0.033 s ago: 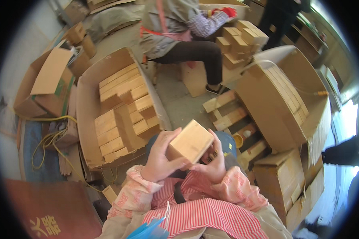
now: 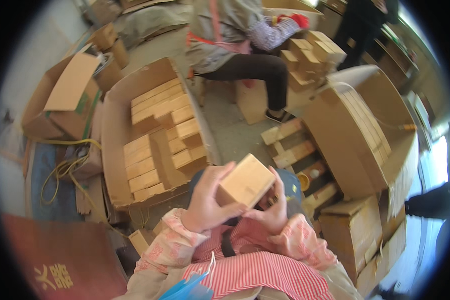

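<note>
A pale wooden box (image 2: 247,181), block-shaped with smooth faces, is tilted in front of my chest between both hands. My left hand (image 2: 205,202) is wrapped round its left side, the thumb along the lower edge. On the right side and lower corner, my right hand (image 2: 271,212) grips it; some of those fingers are hidden behind the box. Small brass-coloured bits show beside the right fingers, too small to name. Ahead to the left, a large open carton (image 2: 116,167) holds rows of similar wooden boxes (image 2: 141,167).
A tall carton (image 2: 342,142) with wooden pieces stands right, beside a slatted pallet (image 2: 292,156). Beyond, a seated person wearing a red glove (image 2: 300,20) is near stacked wooden boxes (image 2: 312,57). A yellow cord (image 2: 60,175) and a red case (image 2: 67,255) lie left.
The whole view has shifted slightly, so the surroundings sit a little further right and lower. Both hands keep the same hold on the wooden box.
</note>
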Available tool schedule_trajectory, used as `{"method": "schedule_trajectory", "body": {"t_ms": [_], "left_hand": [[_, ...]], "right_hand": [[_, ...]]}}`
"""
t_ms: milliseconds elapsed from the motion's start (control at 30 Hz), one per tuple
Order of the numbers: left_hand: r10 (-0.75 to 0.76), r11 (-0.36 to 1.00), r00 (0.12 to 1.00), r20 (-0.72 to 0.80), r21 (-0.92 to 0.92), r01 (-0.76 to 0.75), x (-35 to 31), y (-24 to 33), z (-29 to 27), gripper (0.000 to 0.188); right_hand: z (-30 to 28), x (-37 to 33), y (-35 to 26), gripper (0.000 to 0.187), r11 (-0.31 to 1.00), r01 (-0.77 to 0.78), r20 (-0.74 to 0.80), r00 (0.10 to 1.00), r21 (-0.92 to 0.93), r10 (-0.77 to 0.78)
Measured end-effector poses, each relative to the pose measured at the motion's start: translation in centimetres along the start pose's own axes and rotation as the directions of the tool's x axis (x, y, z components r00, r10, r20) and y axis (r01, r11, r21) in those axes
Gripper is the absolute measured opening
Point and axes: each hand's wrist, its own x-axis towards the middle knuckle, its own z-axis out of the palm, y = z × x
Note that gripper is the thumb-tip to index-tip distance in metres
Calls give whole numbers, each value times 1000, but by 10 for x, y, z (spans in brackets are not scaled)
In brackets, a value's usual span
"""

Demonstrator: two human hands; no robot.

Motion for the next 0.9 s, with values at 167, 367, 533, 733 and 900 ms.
{"method": "schedule_trajectory", "body": {"t_ms": [167,367,533,733,900], "left_hand": [[-159,842,981,111,535,76,1,55,-19,94],[-240,945,971,-9,225,236,8,-5,-95,95],[-508,858,795,-333,-108,503,-13,-96,-212,97],[-516,415,714,-472,591,691,-62,-188,-297,105],[-700,332,685,-203,756,563,-127,-239,-306,86]], "right_hand": [[6,3,-5,133,982,136,125,985,-128,-119],[12,22,-17,113,963,176,274,955,-203,-117],[13,32,1,89,962,14,118,993,-274,19],[16,41,13,65,945,-166,46,982,-281,186],[24,49,16,61,925,-230,47,966,-302,256]]}}
